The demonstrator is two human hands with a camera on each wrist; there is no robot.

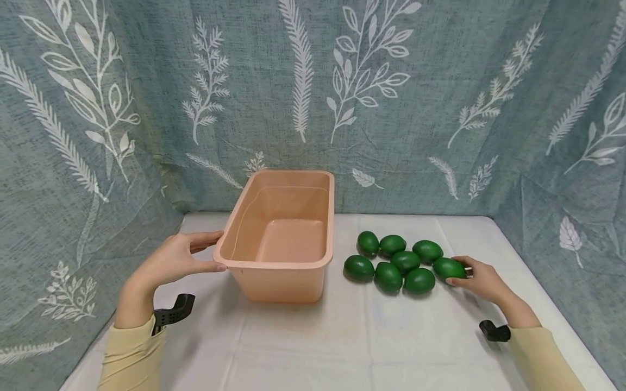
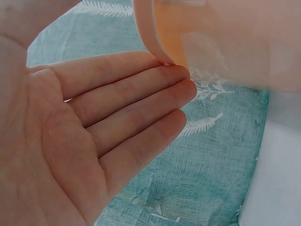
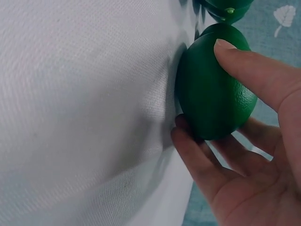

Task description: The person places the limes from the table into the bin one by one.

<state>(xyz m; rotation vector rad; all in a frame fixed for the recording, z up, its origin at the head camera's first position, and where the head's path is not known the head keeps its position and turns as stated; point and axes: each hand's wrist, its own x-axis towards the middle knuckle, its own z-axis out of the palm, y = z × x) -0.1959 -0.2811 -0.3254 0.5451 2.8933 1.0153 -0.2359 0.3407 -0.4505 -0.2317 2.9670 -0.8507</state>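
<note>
A peach-coloured plastic bin [image 1: 288, 282] stands on the white-covered table, its inside bare. At its left rim is my left hand [image 1: 168, 260], fingers straight and touching the rim from outside, thumb by the near corner. The left wrist view shows those fingertips [image 2: 181, 73] against the bin's rim [image 2: 146, 28]. Far to the right, my right hand [image 1: 481, 279] holds the rightmost green lime [image 1: 449, 270], which lies on the cloth. In the right wrist view, the thumb [image 3: 249, 70] lies over this lime [image 3: 211, 89] and the other fingers curl at its end.
Several more limes [image 1: 388, 277] lie grouped between the bin and my right hand. Behind the table hangs a blue-green curtain [image 1: 274, 125] with white leaf prints, which also covers both sides. The white tablecloth [image 1: 342, 347] has faint creases.
</note>
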